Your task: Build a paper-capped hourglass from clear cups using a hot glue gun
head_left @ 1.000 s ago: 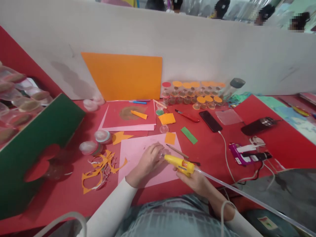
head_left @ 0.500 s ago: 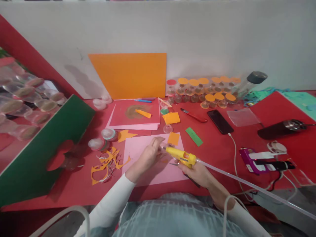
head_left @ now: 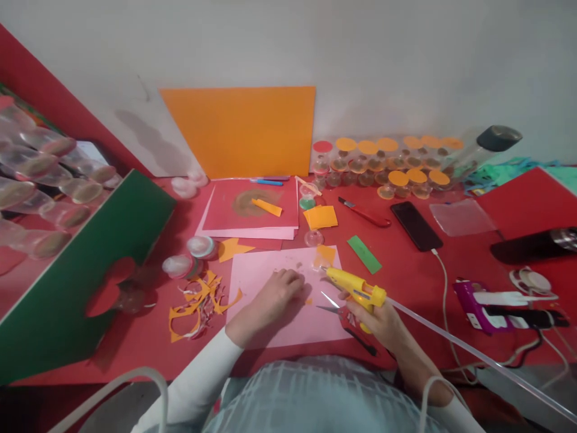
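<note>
My right hand grips a yellow glue gun with a long clear glue stick trailing to the right; its nozzle points left near a small orange paper square. My left hand rests on a pink paper sheet, fingers curled and pressed down; what is under the fingertips is hidden. Scissors lie just below the glue gun.
Orange paper scraps lie left of the pink sheet, beside small lidded cups. Behind are a red card stack, an orange sheet, rows of small jars, a phone, a green strip and a green board.
The glue gun has moved right, away from my left hand, which now presses flat on the pink sheet. The camera tilted down slightly.
</note>
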Tool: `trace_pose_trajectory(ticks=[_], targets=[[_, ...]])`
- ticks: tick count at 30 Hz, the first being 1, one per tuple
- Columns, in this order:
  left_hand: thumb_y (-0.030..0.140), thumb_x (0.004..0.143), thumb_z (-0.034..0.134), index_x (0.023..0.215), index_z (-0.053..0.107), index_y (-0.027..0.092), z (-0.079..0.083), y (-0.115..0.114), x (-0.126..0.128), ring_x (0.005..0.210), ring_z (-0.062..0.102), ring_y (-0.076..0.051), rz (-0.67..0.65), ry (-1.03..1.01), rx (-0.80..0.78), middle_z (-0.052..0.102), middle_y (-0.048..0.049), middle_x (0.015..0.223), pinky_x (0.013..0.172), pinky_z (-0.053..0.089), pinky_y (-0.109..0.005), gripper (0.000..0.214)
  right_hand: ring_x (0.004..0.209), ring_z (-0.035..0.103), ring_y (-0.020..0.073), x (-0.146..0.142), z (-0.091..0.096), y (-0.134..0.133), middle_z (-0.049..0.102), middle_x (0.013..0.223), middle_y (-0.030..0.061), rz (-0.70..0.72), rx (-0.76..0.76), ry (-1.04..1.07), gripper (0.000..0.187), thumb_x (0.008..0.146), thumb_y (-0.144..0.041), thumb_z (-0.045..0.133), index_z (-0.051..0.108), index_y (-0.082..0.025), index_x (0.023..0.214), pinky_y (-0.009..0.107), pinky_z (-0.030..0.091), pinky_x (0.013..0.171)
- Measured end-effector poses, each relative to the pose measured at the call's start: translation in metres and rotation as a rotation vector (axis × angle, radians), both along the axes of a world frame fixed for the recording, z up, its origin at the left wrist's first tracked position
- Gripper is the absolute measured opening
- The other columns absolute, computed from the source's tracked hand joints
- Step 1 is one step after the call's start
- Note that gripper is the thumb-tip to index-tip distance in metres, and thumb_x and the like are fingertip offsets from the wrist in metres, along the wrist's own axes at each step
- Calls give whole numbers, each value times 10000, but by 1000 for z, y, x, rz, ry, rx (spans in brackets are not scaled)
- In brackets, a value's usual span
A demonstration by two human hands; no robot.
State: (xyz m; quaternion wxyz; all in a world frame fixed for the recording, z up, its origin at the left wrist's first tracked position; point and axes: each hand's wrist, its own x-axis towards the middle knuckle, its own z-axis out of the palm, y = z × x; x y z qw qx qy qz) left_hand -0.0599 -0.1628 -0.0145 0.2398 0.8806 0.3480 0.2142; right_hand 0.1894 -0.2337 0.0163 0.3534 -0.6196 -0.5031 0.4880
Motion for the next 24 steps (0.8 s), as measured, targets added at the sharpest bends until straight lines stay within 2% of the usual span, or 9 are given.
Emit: trace_pose_trajectory(ticks=[4,7,10,13,15,18,21,24], targets=[[165,973,510,901,623,197,-5,-8,-1,840,609,-202,-42,143,84,643,-53,870,825,490,-349,138,484,573,131,-5,0,7,727,748,54,25,-23,30,472,795,-626,649,738,-179,917,235,500,453],[146,961,537,928,637,195,-5,-12,-19,816,599,-215,0,256,166,663,-63,903,769,478,-352,116,485,567,130,-5,-2,9,708,713,41,46,-28,29,479,804,-634,642,741,-179,917,237,502,460],[133,933,576,1053,660,191,-1,-18,-56,861,612,-256,201,425,206,675,-83,926,721,472,-360,157,496,568,132,-1,-8,9,679,660,27,74,-55,39,488,824,-627,643,749,-166,942,242,514,489],[91,900,564,996,686,205,7,-25,-94,873,619,-279,374,567,173,671,-97,916,735,486,-385,193,511,570,131,1,-17,6,697,715,44,98,-66,46,516,825,-646,637,750,-161,959,243,516,495],[94,885,571,987,686,206,14,-28,-104,899,632,-292,427,595,162,680,-104,941,756,504,-401,190,520,580,140,0,-21,5,688,695,37,86,-59,30,536,820,-674,617,750,-170,949,239,510,484],[154,884,626,1108,642,194,23,-24,-86,948,657,-298,405,492,185,688,-113,1032,796,536,-417,228,580,629,169,-7,-18,6,693,693,36,82,-12,-21,512,819,-673,595,754,-196,913,251,542,534],[231,855,717,1317,497,166,29,-13,-44,1098,651,-307,286,273,211,646,-155,1215,870,554,-419,516,632,658,184,-12,-6,8,724,749,57,123,56,-55,438,827,-607,611,755,-196,874,270,568,610],[261,798,793,1394,394,147,31,-1,-15,1173,630,-324,200,160,226,602,-189,1305,919,551,-444,726,556,617,158,-10,-2,4,709,701,48,143,69,-61,395,836,-544,625,753,-178,906,256,544,556]])
